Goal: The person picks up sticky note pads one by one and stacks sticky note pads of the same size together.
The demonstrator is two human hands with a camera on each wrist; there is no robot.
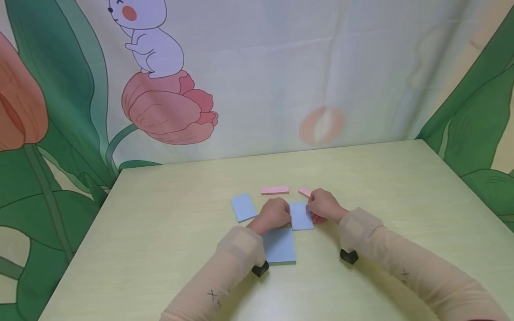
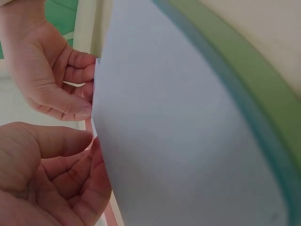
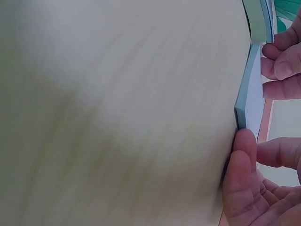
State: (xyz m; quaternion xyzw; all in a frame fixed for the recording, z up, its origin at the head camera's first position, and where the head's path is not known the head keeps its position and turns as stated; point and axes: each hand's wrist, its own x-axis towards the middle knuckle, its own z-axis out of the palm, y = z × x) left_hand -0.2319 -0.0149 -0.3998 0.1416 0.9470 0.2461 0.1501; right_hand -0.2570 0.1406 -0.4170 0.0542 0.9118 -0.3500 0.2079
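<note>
Large blue pad (image 1: 280, 247) sits nearest on the table (image 1: 168, 249), green along its near edge. Just past its far right corner, the middle blue pad (image 1: 301, 217) lies between 2 busy hands: left hand (image 1: 275, 213) pinching its left edge, right hand (image 1: 324, 205) gripping its right. Out left, the angled blue pad (image 1: 243, 207)! Farther on, 2 pink pieces: long strip (image 1: 275, 190) left, short strip (image 1: 304, 191) right, partly behind the right hand. Farthest, a printed curtain (image 1: 257, 98).
</note>
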